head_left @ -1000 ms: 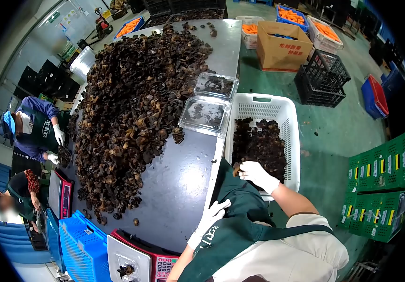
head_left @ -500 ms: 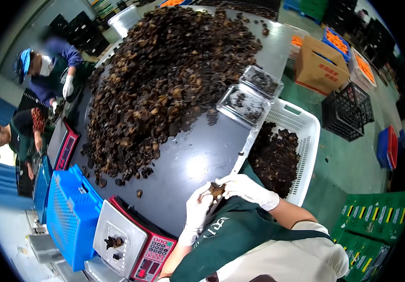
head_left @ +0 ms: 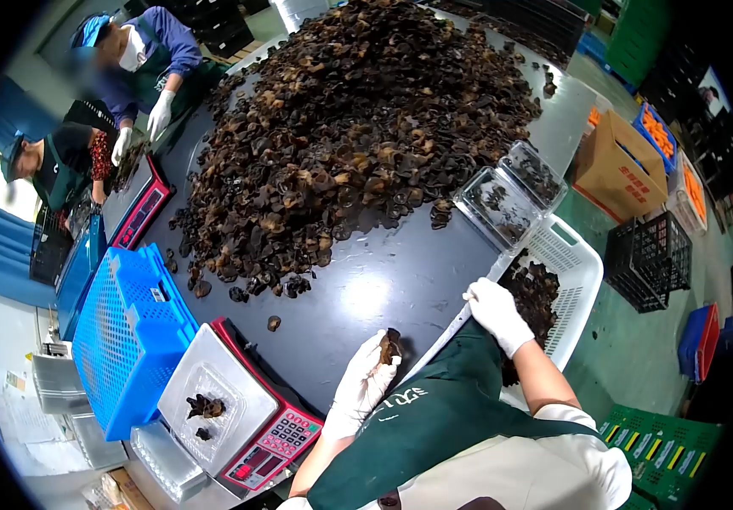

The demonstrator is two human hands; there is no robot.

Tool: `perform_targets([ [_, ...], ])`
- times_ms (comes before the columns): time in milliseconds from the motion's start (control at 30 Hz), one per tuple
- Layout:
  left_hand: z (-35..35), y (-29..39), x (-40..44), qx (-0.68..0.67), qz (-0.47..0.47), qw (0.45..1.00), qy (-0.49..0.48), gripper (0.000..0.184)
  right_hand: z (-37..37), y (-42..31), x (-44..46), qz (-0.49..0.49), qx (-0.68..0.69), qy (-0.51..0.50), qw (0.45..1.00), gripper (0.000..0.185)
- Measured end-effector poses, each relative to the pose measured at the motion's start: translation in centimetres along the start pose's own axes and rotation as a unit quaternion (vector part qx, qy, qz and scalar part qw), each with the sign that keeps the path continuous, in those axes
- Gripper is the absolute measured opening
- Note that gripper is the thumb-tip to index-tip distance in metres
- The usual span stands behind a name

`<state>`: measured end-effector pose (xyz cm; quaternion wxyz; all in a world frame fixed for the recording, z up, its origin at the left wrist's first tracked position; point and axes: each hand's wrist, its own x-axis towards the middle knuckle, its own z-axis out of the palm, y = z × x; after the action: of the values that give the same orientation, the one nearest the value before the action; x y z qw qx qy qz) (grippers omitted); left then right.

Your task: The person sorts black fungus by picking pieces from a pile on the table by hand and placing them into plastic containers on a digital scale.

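My left hand (head_left: pixel 365 381), in a white glove, is closed round a dark brown wood ear mushroom (head_left: pixel 390 347) above the near edge of the table (head_left: pixel 315 319). My right hand (head_left: pixel 499 314), gloved too, is at the table's rim beside the white basket (head_left: pixel 586 293). Its fingers are curled together, and whatever they may hold is hidden. Dark wood ear pieces (head_left: pixel 535 293) lie in that basket, partly behind my right hand and arm. A large heap of wood ear mushrooms (head_left: pixel 358 127) covers the far part of the table.
At the left a red scale (head_left: pixel 256 442) bears a clear tray (head_left: pixel 222 391) with a few pieces. Behind it stands a blue crate (head_left: pixel 128 331). Two clear trays (head_left: pixel 502 212) sit at the right table edge. Two co-workers (head_left: pixel 154 68) (head_left: pixel 60 166) work across the left side.
My right hand has left the mushroom in my left hand and moved right to the table's rim by the basket. My left hand still holds its piece. The view has shifted.
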<state>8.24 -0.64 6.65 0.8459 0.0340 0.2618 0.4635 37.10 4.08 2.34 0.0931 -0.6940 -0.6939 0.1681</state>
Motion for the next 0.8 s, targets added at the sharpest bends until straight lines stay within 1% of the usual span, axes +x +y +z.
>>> perform_targets([
  [33, 0.0, 0.0, -0.2, 0.024, 0.004, 0.999, 0.022, 0.042, -1.2, 0.0, -0.4, 0.022, -0.021, -0.041, 0.999, 0.020],
  [67, 0.0, 0.0, -0.2, 0.022, 0.005, 0.999, 0.025, 0.042, -1.5, 0.5, -0.6, 0.028, -0.078, -0.082, 0.993, 0.020],
  [100, 0.1, 0.0, -0.2, 0.051, 0.023, 0.998, 0.016, 0.044, -2.0, 0.8, -0.8, 0.034, -0.135, -0.121, 0.983, 0.021],
  [133, 0.2, 0.0, 0.0, 0.080, 0.039, 0.996, 0.004, 0.046, -3.8, -0.4, -0.8, 0.015, -0.134, -0.162, 0.978, 0.026],
  [167, 0.6, -0.1, 0.1, 0.077, 0.040, 0.996, 0.004, 0.046, -5.0, -1.9, -0.9, 0.015, -0.136, -0.162, 0.977, 0.026],
  [200, 1.0, -0.3, 0.0, 0.130, 0.084, 0.987, 0.030, 0.047, -6.0, -3.6, -0.9, -0.024, 0.025, -0.155, 0.987, 0.027],
  [233, 1.2, -0.6, -0.1, 0.182, 0.128, 0.973, 0.057, 0.048, -6.7, -5.3, -1.0, -0.061, 0.186, -0.145, 0.970, 0.029],
  [267, 0.5, -0.9, 0.1, 0.217, 0.172, 0.961, 0.025, 0.048, -7.2, -7.1, -1.2, -0.036, 0.298, -0.176, 0.937, 0.029],
  [300, 0.6, -1.0, 0.0, 0.216, 0.172, 0.961, 0.028, 0.048, -7.2, -8.7, -1.5, -0.009, 0.407, -0.204, 0.890, 0.031],
  [367, 1.2, -1.2, -0.3, 0.340, 0.258, 0.904, 0.003, 0.048, -6.0, -10.6, -1.9, -0.030, 0.499, -0.225, 0.836, 0.035],
  [400, 1.5, -1.3, -0.7, 0.344, 0.253, 0.904, 0.016, 0.045, -5.3, -11.3, -1.9, -0.064, 0.472, -0.202, 0.856, 0.034],
  [433, 1.6, -1.2, -0.9, 0.343, 0.255, 0.904, 0.018, 0.045, -5.3, -11.9, -1.9, -0.051, 0.470, -0.224, 0.852, 0.029],
  [500, 1.6, -0.9, -1.4, 0.290, 0.214, 0.932, 0.038, 0.040, -4.3, -12.1, -1.8, -0.012, 0.535, -0.283, 0.796, 0.024],
  [533, 0.7, -1.0, -1.4, 0.275, 0.217, 0.933, 0.080, 0.033, -4.6, -12.3, -2.0, -0.014, 0.534, -0.286, 0.795, 0.024],
  [567, -0.2, -0.6, -1.5, 0.259, 0.194, 0.943, 0.082, 0.028, -5.3, -12.6, -2.2, -0.015, 0.560, -0.290, 0.776, 0.021],
  [600, 0.2, -0.3, -1.8, 0.224, 0.194, 0.951, 0.086, 0.028, -5.9, -12.8, -2.3, -0.014, 0.584, -0.293, 0.757, 0.019],
  [633, 0.8, -0.1, -2.0, 0.188, 0.193, 0.959, 0.089, 0.028, -5.6, -12.6, -2.3, -0.014, 0.581, -0.294, 0.759, 0.019],
  [700, 0.9, -0.1, -2.5, 0.161, 0.195, 0.965, 0.076, 0.029, -4.6, -12.1, -2.4, -0.068, 0.567, -0.233, 0.787, 0.015],
  [733, 1.2, 0.0, -2.8, 0.144, 0.184, 0.970, 0.068, 0.030, -5.3, -12.4, -2.6, -0.011, 0.596, -0.266, 0.758, 0.013],
  [767, 1.3, 0.1, -3.1, 0.129, 0.173, 0.975, 0.059, 0.031, -5.3, -12.4, -2.6, -0.013, 0.594, -0.268, 0.758, 0.013],
  [800, 1.3, 0.1, -3.4, 0.120, 0.163, 0.978, 0.052, 0.034, -5.2, -12.4, -2.7, 0.006, 0.605, -0.283, 0.744, 0.014],
])
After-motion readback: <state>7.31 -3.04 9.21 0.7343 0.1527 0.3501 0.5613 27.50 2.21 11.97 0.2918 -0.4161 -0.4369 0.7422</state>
